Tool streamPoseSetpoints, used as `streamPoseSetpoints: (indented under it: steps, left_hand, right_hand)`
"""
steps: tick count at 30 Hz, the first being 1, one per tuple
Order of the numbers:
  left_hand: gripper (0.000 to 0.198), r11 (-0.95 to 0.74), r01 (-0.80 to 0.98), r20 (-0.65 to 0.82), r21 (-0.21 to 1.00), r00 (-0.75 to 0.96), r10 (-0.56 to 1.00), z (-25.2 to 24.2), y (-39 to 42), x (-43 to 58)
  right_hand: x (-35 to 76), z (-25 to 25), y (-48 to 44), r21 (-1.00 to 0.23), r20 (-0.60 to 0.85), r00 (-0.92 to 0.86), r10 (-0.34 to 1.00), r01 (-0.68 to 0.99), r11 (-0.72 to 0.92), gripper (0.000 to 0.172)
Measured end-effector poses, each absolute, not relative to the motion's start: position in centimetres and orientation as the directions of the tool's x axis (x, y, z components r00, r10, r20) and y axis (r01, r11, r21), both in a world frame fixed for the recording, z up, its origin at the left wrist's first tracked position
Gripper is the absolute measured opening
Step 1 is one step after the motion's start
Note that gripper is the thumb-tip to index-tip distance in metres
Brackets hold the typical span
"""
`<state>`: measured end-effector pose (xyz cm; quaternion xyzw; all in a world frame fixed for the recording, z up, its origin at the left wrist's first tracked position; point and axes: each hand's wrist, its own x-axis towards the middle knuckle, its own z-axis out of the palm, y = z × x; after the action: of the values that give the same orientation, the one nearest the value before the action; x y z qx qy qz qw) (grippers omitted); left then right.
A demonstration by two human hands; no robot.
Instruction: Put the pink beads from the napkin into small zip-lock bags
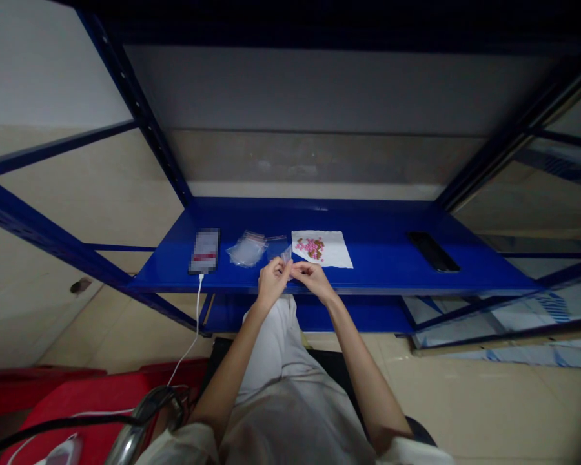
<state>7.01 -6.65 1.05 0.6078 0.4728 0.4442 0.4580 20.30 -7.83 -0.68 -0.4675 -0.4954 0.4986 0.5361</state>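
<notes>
Hands: left hand [273,283] and right hand [312,279], both bare, raised close together at the front edge of a blue steel shelf [368,223]. Both are mostly closed, each in a narrow pinch, with fingertips [290,266] meeting at the lower corner of a small clear plastic bag [277,248]. How much of the bag each hand has hold of is too small to tell.

Bag: above the shelf's front half, just left of the paper napkin; whether it touches the shelf cannot be told.

Also on the shelf, left to right:
- Phone [204,250], screen blurred, lying flat near the front edge, with a white cable [196,316] running from its lower end down past the shelf.
- Pile of clear plastic bags [246,250], crumpled, just left of the small bag.
- White paper napkin [330,250], lying flat, just right of the small bag.
- Pink and brown tablets [310,248], clustered on the napkin's left half.
- Dark flat slab [433,252], well right of the napkin, kind unclear.

Below: light trousers [271,361] on the person's lap; red plastic item [77,403] at lower left; tiled floor [465,394] at lower right
</notes>
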Motion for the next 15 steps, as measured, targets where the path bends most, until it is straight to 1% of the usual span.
streamPoseSetpoints:
  steps: [3, 6, 8, 13, 15]
  left_hand:
    - [0.033, -0.175, 0.106, 0.151, 0.979, 0.201, 0.968, 1.01, -6.87, 7.05]
    - [0.032, -0.176, 0.088, 0.155, 0.980, 0.205, 0.966, 0.97, -7.03, 7.16]
    - [0.032, -0.180, 0.085, 0.159, 0.980, 0.207, 0.965, 0.90, -7.14, 7.19]
    - [0.034, -0.158, 0.053, 0.151, 0.986, 0.123, 0.981, 0.39, -7.51, 7.25]
    - [0.035, -0.144, 0.035, 0.138, 0.989, 0.125, 0.982, 0.17, -7.63, 7.34]
  right_hand:
    - [20.24, -0.50, -8.04, -0.996, 0.076, -0.032, 0.997, -0.047, 0.074, 0.021]
    - [20.29, -0.35, -8.28, -0.996, 0.078, -0.055, 0.995, -0.036, 0.076, 0.022]
    - [20.31, -0.35, -8.38, -0.996, 0.079, -0.048, 0.996, -0.034, 0.077, 0.023]
    - [20.15, -0.52, -8.37, -0.997, 0.078, 0.011, 0.997, -0.029, 0.078, 0.025]
    - [20.04, -0.52, -8.34, -0.997, 0.079, 0.029, 0.996, -0.024, 0.080, 0.024]
